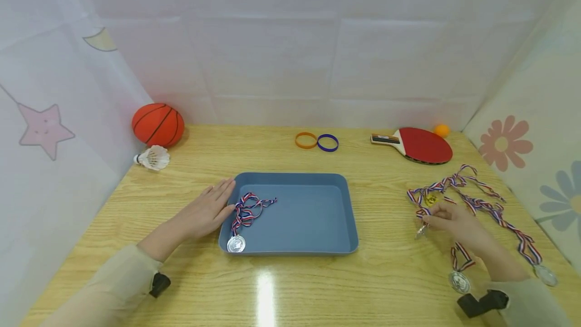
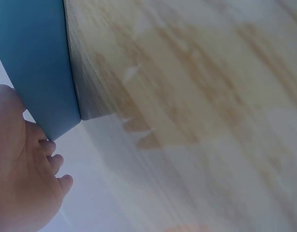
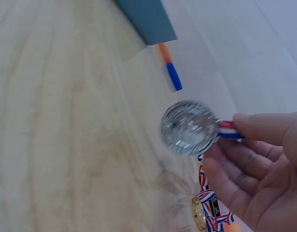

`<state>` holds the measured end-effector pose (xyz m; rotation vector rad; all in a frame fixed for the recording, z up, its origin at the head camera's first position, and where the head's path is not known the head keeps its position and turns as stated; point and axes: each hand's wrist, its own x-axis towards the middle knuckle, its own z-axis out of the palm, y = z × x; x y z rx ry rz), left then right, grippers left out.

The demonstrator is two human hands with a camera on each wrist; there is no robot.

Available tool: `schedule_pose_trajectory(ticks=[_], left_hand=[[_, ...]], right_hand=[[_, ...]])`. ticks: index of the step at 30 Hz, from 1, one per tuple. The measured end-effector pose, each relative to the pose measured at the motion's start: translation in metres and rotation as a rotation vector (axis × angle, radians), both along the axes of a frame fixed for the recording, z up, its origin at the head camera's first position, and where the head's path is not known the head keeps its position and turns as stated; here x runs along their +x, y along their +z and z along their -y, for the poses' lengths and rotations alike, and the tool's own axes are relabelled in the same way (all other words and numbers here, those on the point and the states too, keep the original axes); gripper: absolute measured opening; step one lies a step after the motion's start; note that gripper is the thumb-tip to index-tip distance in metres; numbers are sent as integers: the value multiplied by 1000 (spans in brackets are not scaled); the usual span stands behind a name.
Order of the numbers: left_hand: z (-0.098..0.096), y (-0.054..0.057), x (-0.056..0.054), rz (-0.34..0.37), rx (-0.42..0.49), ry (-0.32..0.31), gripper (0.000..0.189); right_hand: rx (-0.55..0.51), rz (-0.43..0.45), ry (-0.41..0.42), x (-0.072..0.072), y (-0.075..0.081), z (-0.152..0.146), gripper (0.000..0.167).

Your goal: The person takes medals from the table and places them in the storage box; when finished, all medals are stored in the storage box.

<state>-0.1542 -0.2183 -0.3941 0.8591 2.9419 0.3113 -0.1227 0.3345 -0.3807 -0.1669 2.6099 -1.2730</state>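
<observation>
Pinching a red-white-blue ribbon [image 3: 227, 129] between thumb and fingers, the right hand [image 1: 454, 223] holds a round, shiny silver medal [image 3: 189, 128] with a textured rim, well right of the blue-grey tray [image 1: 308, 216]; the left hand [image 1: 206, 211], fingers close together, touches the tray's left side.

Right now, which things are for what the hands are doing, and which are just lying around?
Seem part of the job:
blue tray, left hand touching it
silver medal in the tray
held silver medal, ribbon pinched by right hand
other ribboned medals

Seem just lying about:
basketball
shuttlecock
orange band
blue band
red paddle
orange ball
</observation>
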Motion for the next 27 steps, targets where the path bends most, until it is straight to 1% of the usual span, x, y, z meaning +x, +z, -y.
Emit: schedule_pose_trajectory(ticks=[3,5,8,9,12,14,15,18,20,24,27], left_hand=[[0,1,1,-3,5,-2,60],[0,1,1,-8,10,-2,60],[0,1,2,-16,15,-4,60],[0,1,1,-19,16,-5,60],[0,1,1,-18,12,-5,59],[0,1,1,-19,11,-7,59],[0,1,1,-19,10,-7,59],[0,1,1,-17,10,-6,59],[-1,1,1,-17,11,-5,59],[-1,1,1,-18,17,-6,60],[0,1,1,-18,16,-5,60]], right_hand=[[-104,-35,-41,-4,6,-3,24],[-190,-59,-49,-8,10,-5,21],[-270,-90,-73,-13,15,-7,18],[-290,-93,-85,-15,17,-8,19],[-419,-100,-113,-19,24,-7,25],[-518,-109,-109,-23,30,-5,28],[-588,-114,-89,-25,32,-4,29],[-755,-128,-29,-33,42,-2,32],[-821,-138,-15,-37,50,-1,33],[-916,-163,-69,-44,71,5,28],[-1022,-178,-49,-49,86,9,28]])
